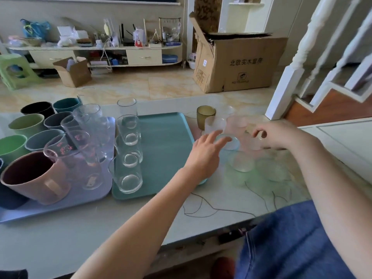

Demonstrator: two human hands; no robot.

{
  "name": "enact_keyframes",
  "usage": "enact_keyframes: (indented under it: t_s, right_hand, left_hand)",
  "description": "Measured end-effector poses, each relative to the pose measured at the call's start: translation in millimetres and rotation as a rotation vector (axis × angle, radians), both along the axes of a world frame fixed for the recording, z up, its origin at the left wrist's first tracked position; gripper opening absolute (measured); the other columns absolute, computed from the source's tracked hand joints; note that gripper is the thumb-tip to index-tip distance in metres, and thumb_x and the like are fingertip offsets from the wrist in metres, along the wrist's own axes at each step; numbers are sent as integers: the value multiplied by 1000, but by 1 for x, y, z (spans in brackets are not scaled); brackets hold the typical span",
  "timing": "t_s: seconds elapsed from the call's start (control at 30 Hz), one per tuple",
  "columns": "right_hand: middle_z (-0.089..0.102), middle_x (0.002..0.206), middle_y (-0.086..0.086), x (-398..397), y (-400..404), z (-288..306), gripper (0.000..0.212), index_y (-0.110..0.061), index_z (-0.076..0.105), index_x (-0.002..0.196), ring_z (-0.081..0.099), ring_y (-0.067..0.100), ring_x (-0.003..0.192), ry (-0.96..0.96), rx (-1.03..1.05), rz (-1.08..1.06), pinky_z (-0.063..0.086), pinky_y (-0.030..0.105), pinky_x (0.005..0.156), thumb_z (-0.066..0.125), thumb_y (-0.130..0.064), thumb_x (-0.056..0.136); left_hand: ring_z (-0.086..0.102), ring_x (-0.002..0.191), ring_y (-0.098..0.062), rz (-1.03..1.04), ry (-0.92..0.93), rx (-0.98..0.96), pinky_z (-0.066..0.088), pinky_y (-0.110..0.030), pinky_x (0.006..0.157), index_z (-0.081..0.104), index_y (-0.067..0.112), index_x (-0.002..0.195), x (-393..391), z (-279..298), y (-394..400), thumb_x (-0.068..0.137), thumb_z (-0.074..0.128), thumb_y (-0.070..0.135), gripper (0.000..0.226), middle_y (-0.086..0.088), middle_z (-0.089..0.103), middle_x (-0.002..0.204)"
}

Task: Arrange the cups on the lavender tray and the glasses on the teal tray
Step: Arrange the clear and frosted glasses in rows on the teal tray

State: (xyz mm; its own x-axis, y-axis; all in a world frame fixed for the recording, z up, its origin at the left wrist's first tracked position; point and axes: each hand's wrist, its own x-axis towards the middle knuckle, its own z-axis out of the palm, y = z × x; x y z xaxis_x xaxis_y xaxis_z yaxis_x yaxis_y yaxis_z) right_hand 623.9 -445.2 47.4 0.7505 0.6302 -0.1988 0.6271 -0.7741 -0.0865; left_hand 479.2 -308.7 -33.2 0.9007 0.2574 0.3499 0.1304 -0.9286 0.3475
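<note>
Left hand point(205, 156) open, fingers spread, fingertips touching rim of pale blue glass point(231, 142), not gripping. Right hand point(277, 133) half curled over pink frosted glass point(236, 125); cannot tell if it grips anything. Amber glass point(205, 115) beyond both hands. Green-tinted glasses point(241, 164) between hands, nearer to person. Teal tray point(165, 150) just left of left hand, clear glasses point(128, 158) in row at its far-left edge. Lavender tray point(50, 206) further left, with cups point(30, 178).
</note>
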Motion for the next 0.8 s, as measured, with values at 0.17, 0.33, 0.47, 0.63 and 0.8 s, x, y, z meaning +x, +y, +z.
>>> enact_keyframes:
  t_s: [0.17, 0.33, 0.47, 0.63, 0.8]
  right_hand:
    - [56, 122, 6, 15, -2, -30, 47, -25, 60, 119, 59, 25, 99, 128, -106, 17, 49, 29, 73, 57, 3, 82]
    - [63, 93, 3, 19, 4, -49, 41, -27, 66, 88, 56, 21, 80, 82, 6, 90, 39, 21, 54, 44, 8, 83]
    - [63, 78, -1, 19, 7, -55, 41, -25, 66, 80, 59, 21, 73, 46, 75, 118, 37, 21, 48, 45, 10, 81]
    - [69, 80, 3, 21, 11, -62, 35, -16, 69, 78, 62, 16, 57, 118, 177, 74, 41, 20, 46, 47, 11, 79]
    - [71, 86, 4, 17, 11, -58, 35, -17, 69, 78, 64, 17, 67, 62, 226, 102, 53, 31, 71, 47, 10, 81]
  left_hand:
    - [15, 143, -25, -43, 180, 176, 9, -37, 115, 53, 23, 124, 40, -6, 2, 93, 47, 12, 33, -1, 27, 153]
    - [41, 126, -21, -58, 90, 213, 25, -30, 102, 54, 14, 103, 36, -17, 11, 96, 43, 11, 14, -2, 62, 114]
    - [52, 102, -26, -31, 41, 173, 34, -31, 87, 51, 12, 92, 19, -9, 22, 96, 41, 13, 11, -6, 62, 94]
    - [48, 101, -25, 33, 3, 133, 32, -30, 84, 50, 12, 97, 0, 10, 40, 98, 38, 17, 14, -4, 63, 100]
    - [48, 102, -25, 120, -32, 138, 30, -29, 83, 51, 12, 98, -13, 22, 56, 98, 39, 20, 15, -5, 62, 98]
